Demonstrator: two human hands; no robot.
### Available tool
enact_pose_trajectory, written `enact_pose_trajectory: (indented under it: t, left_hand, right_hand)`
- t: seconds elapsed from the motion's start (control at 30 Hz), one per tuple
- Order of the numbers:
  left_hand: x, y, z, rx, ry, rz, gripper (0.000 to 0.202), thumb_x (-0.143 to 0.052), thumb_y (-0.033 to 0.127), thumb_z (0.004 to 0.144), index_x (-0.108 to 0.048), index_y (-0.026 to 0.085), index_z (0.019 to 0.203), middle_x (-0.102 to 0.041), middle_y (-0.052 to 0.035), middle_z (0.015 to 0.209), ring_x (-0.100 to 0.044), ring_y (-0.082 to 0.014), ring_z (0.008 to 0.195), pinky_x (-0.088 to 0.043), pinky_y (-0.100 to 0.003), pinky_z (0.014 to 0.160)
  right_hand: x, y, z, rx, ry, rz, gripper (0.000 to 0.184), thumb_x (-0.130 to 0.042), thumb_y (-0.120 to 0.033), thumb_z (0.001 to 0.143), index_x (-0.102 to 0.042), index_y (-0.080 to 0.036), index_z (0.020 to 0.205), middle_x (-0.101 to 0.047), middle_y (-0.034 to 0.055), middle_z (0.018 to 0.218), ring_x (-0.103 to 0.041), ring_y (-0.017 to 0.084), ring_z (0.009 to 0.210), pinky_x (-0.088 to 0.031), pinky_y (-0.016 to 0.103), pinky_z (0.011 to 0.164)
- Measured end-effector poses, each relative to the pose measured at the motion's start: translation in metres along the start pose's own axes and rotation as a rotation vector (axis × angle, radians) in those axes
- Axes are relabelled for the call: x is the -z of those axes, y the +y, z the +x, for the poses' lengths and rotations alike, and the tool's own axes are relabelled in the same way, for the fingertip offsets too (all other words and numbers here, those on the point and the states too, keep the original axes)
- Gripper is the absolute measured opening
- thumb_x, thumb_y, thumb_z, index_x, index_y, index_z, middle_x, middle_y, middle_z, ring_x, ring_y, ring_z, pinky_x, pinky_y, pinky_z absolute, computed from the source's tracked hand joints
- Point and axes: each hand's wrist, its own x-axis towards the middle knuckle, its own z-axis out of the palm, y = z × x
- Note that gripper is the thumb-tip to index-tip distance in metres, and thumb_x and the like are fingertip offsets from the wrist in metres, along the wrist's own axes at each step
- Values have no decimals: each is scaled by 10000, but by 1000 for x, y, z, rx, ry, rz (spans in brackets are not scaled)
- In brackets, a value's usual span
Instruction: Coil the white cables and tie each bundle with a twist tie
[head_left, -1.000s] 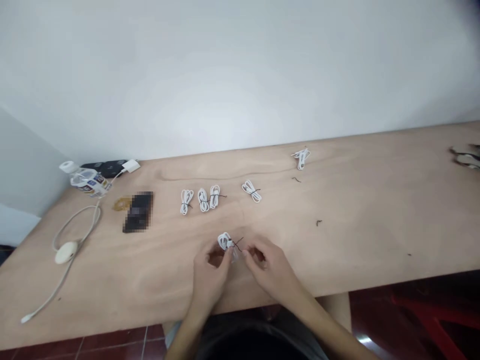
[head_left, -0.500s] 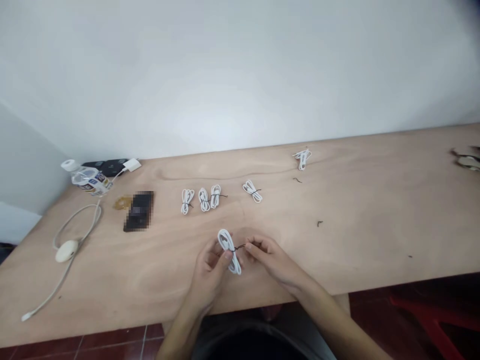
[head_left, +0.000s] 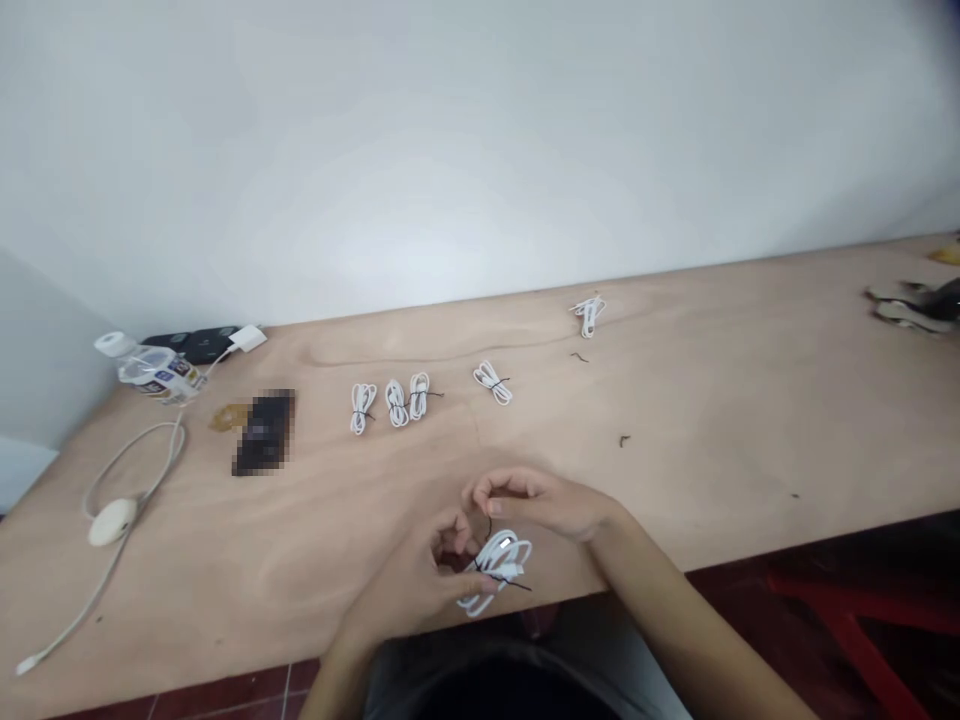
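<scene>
A coiled white cable [head_left: 496,565] with a thin black twist tie around it sits in my left hand [head_left: 420,580], whose fingers are closed on it near the table's front edge. My right hand [head_left: 547,505] hovers just above and behind the coil, fingers curled, pinching near the black tie's end. Further back on the wooden table [head_left: 712,420] lie several tied white cable bundles: three in a row [head_left: 390,402], one [head_left: 493,382] to their right, and one [head_left: 588,314] near the wall.
At the left stand a plastic water bottle [head_left: 150,368], a black power strip [head_left: 196,344] with a white plug, a white puck on a long cord [head_left: 111,520] and a dark blurred object [head_left: 262,432]. Loose black tie scraps [head_left: 622,440] lie mid-table. Some objects [head_left: 911,300] sit far right.
Both hands drew the coiled cable back toward the front edge and to the right; the coil now lies flatter in my left hand, and the view shifted slightly.
</scene>
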Motion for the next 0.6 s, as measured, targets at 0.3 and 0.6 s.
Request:
enact_pose_trajectory:
  t: [0.3, 0.6]
  left_hand:
    - [9, 7, -1, -41, 156, 93, 305, -885, 338, 799, -709, 194, 1002, -766, -41, 880, -718, -208, 823, -533, -271, 701]
    - [10, -10, 10, -114, 316, -119, 392, -885, 401, 818, -751, 144, 1081, -796, -69, 843, -695, -177, 707, -505, -248, 634]
  right_hand:
    - [8, 11, -18, 137, 282, 101, 330, -736, -543, 940, -646, -226, 928, -761, 90, 1099, -699, 266, 1096, -524, 469, 1030]
    - [14, 34, 1, 218, 809, 131, 261, -755, -476, 918, -679, -229, 952, -639, -10, 778, -639, 188, 755, -537, 375, 828]
